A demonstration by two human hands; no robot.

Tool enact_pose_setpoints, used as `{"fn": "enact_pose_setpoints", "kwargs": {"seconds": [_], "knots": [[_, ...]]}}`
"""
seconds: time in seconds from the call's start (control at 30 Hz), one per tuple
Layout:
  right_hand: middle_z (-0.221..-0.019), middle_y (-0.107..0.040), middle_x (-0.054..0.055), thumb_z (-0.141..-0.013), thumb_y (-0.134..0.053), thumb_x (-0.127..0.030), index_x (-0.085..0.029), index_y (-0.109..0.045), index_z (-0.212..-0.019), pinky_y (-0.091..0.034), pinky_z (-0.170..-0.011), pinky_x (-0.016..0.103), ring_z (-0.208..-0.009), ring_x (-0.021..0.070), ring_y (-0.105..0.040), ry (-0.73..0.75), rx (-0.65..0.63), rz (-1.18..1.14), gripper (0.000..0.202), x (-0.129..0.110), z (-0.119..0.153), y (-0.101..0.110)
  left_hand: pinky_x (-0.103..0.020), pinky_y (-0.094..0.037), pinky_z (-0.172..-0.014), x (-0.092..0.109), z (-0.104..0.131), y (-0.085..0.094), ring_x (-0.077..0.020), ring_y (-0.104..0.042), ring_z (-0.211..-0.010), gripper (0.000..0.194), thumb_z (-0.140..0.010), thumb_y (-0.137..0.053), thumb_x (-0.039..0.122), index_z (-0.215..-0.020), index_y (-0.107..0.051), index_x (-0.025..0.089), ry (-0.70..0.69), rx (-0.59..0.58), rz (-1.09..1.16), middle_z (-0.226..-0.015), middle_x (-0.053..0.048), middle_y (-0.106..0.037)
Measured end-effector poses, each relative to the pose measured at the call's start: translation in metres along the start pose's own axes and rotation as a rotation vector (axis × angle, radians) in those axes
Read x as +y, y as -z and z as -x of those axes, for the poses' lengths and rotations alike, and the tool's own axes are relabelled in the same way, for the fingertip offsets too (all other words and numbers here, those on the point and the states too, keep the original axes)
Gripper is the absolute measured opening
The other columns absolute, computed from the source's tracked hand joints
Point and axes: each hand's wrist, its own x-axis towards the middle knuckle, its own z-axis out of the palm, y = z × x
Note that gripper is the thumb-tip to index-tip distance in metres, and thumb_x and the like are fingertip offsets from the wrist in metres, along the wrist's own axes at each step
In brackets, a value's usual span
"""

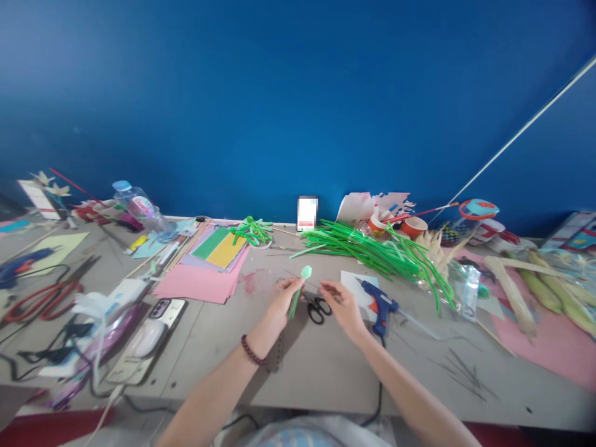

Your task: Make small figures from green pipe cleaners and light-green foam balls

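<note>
My left hand [282,302] is closed around a bundle of green pipe cleaners [293,305], which points down below the fingers. A pale green fuzzy tip [306,272] sticks up above the thumb. Just to the right, my right hand [344,307] has its thumb and fingertips drawn together. A thin dark line, apparently a wire [311,284], runs from the left hand toward those fingertips; its end is too fine to see clearly. Black-handled scissors [316,313] lie on the table between the hands. A blue glue gun [384,305] rests beside my right wrist, partly over white paper [350,280].
Many green pipe cleaners [367,248] are heaped behind the right hand. Coloured sheets [200,282] and a phone [148,341] lie at left, near red-handled scissors [44,301]. Loose dark wires [465,375] and corn husks [512,298] lie at right. A blue wall [298,112] closes off the back.
</note>
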Motion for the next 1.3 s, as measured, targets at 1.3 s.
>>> {"fn": "enact_pose_setpoints", "kwargs": {"seconds": [1.3], "knots": [[-0.092,-0.070,0.011,-0.086,-0.055,-0.018,-0.017,-0.072,-0.089,-0.042,-0.088,0.036,-0.099,0.0249,-0.057,0.451,-0.453,1.033,0.017,-0.013,-0.152,-0.028,-0.020,-0.049,-0.056,0.003,-0.017,0.010,-0.0087,-0.061,-0.055,0.032,-0.056,-0.080,0.024,-0.081,-0.062,0.016,-0.054,0.026,0.258,-0.063,0.004,-0.064]]}}
